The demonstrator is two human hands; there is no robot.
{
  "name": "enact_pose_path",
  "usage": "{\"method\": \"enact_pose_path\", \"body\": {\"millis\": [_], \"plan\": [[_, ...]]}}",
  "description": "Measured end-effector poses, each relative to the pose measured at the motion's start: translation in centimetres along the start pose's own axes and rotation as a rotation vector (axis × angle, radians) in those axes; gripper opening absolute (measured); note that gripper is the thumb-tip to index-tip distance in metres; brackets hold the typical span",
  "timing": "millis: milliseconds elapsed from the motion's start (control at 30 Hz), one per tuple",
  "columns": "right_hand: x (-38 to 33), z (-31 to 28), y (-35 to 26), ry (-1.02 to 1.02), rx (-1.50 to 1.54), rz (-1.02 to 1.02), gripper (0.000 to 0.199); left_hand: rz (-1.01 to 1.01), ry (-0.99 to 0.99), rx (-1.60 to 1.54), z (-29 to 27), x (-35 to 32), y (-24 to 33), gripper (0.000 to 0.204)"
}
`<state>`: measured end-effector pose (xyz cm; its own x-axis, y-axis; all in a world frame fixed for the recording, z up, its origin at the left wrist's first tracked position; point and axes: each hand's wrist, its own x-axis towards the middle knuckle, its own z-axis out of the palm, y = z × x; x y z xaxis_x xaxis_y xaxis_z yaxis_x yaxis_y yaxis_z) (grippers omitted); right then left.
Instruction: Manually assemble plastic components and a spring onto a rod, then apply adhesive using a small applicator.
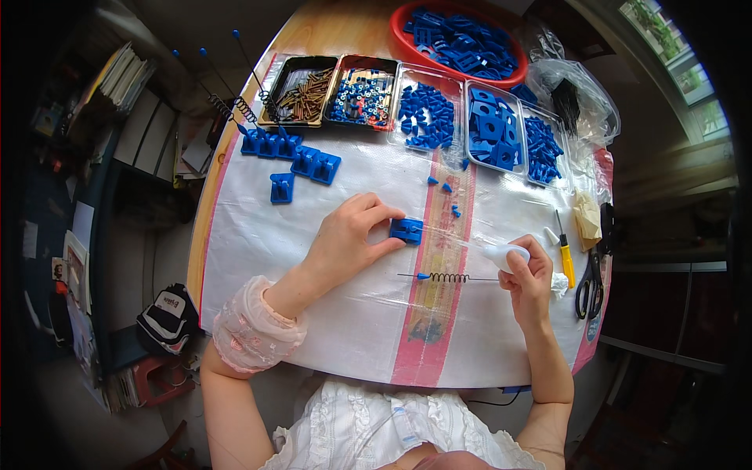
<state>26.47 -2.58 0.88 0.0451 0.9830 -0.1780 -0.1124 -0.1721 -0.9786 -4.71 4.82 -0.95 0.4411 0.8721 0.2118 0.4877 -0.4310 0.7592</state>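
Between thumb and forefinger, my left hand (356, 235) grips a small blue plastic block (406, 231) resting on the white table cover. My right hand (529, 278) is closed round a white squeeze bottle (506, 255), whose long thin nozzle points left toward the block. Just below lies a dark wire with a coiled spring (450, 277) and a blue tip; its right end runs to my right hand's fingers. Several tiny blue pieces (446, 187) are scattered beyond the block. At the far left stand blue blocks (270, 144), some with upright spring wires (244, 110).
Along the back are trays of brass-coloured screws (308, 92), small nuts (362, 95) and blue parts (429, 114). Behind them sits a red basin (513, 77) of blue pieces. To the right lie a yellow screwdriver (567, 265), black scissors (589, 294) and a see-through plastic bag (599, 110).
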Motion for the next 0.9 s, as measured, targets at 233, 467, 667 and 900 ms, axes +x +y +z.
{"method": "enact_pose_path", "body": {"millis": [233, 467, 667, 900], "plan": [[0.04, 0.03, 0.04, 0.011, 0.012, 0.013, 0.02, 0.007, 0.005, 0.002, 0.02, 0.0, -0.07, 0.038], [-0.06, -0.08, -0.11, -0.004, 0.038, 0.024, 0.016, 0.012, 0.01, 0.009, -0.03, 0.06, 0.07, 0.038], [-0.09, 0.01, -0.15, -0.002, 0.042, 0.025, 0.017, 0.015, 0.011, 0.002, 0.02, 0.03, -0.05, 0.038], [-0.09, 0.0, -0.21, 0.002, 0.053, 0.023, 0.018, 0.013, 0.013, -0.001, 0.0, 0.01, 0.0, 0.037]]}}
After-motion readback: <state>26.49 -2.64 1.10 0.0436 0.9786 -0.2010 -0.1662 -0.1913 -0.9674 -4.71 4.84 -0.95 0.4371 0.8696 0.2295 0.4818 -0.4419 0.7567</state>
